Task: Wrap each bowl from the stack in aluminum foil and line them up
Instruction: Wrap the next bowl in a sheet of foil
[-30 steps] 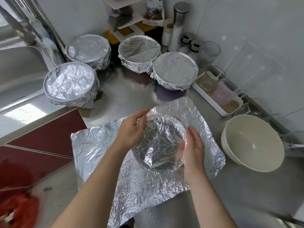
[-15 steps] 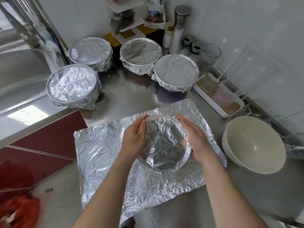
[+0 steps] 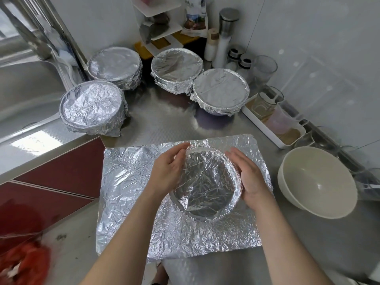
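Observation:
A crumpled sheet of aluminum foil [image 3: 127,182] lies spread over a bowl [image 3: 207,182] on the steel counter, pressed down into the bowl's hollow. My left hand [image 3: 168,171] rests on the bowl's left rim with fingers nearly straight. My right hand [image 3: 248,175] presses flat against the right rim. Several foil-wrapped bowls stand behind: one at the far left [image 3: 91,108], one behind it [image 3: 115,65], one in the middle [image 3: 176,67] and one to the right [image 3: 221,90]. A bare white bowl [image 3: 316,182] sits at the right.
A sink [image 3: 24,89] lies at the far left. A white tray [image 3: 287,138] with glasses lines the right wall. Bottles, jars and a small rack [image 3: 160,23] crowd the back corner. Something red [image 3: 22,262] sits at the lower left below the counter edge.
Both hands have slid along the bowl's rim, the right one from the near side up to the right edge. The foil looks pressed tighter around the rim.

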Available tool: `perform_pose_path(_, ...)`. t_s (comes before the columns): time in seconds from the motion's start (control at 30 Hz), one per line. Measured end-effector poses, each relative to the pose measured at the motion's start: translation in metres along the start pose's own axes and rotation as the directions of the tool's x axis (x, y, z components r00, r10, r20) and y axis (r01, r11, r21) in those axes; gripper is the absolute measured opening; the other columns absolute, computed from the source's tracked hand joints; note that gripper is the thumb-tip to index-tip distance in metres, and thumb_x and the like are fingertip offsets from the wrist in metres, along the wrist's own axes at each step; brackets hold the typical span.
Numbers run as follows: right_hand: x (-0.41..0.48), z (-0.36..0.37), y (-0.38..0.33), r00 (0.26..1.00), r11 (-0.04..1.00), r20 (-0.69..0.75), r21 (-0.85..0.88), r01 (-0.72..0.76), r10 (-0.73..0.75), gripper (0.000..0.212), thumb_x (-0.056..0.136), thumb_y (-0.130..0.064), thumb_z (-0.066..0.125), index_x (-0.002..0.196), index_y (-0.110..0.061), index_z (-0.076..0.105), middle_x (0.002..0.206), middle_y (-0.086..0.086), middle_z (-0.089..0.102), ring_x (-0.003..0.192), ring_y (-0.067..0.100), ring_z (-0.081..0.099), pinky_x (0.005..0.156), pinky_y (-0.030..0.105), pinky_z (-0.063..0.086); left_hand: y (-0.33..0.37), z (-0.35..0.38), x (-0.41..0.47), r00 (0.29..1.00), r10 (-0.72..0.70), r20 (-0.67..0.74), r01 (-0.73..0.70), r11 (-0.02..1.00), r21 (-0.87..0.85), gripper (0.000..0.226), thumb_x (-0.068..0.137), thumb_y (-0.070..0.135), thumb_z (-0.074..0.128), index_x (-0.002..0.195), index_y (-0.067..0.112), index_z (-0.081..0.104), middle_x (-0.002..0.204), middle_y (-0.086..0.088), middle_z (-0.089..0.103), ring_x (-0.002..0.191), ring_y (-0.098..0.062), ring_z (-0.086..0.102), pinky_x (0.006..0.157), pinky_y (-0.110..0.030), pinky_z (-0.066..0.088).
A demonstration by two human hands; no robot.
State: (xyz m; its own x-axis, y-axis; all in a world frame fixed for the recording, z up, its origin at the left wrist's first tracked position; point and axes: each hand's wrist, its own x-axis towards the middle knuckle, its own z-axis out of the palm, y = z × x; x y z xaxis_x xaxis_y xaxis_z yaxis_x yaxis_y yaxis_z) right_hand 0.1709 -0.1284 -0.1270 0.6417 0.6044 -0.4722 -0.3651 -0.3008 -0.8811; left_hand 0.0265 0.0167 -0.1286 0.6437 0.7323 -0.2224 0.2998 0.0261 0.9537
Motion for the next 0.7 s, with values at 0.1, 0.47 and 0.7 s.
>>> perform_pose_path(0.1, 0.007, -0.005, 0.001, 0.983, 0.989, 0.13, 0.061, -0.135, 0.126, 0.063, 0.078, -0.061, 0.065, 0.131, -0.027, 0.059, 0.133, -0.003, 0.061, 0.127, 0.02, 0.053, 0.112, 0.049, 0.034, -0.003, -0.006, -0.008, 0.998, -0.04, -0.038, 0.036, 0.992, -0.119, 0.031, 0.102, 0.018, 0.046, 0.13, 0.019, 0.06, 0.117, 0.006, 0.064, 0.093, 0.01, 0.061, 0.073, -0.01, 0.049)
perform_pose_path(0.47, -0.003, -0.001, 0.007, 0.997, 0.997, 0.028, 0.045, -0.069, 0.068, 0.035, 0.098, -0.034, 0.051, 0.13, -0.021, 0.058, 0.119, -0.013, 0.061, 0.108, 0.004, 0.054, 0.096, 0.025, 0.041, 0.002, 0.005, -0.006, 0.99, -0.119, 0.073, 0.128, 0.983, -0.134, 0.025, 0.103, 0.018, 0.047, 0.117, 0.019, 0.067, 0.06, 0.014, 0.058, 0.045, 0.0, 0.046, 0.044, -0.013, 0.036)
perform_pose_path(0.7, -0.026, 0.006, 0.025, 0.989, 0.981, -0.112, 0.18, -0.075, 0.096, 0.049, 0.091, -0.049, 0.057, 0.135, -0.027, 0.053, 0.134, -0.014, 0.051, 0.124, 0.009, 0.045, 0.108, 0.035, 0.033, 0.015, 0.006, 0.013, 0.954, -0.156, 0.257, 0.169, 0.985, -0.029, 0.026, 0.102, 0.016, 0.049, 0.119, 0.018, 0.068, 0.072, 0.003, 0.056, 0.049, 0.002, 0.047, 0.045, -0.01, 0.035)
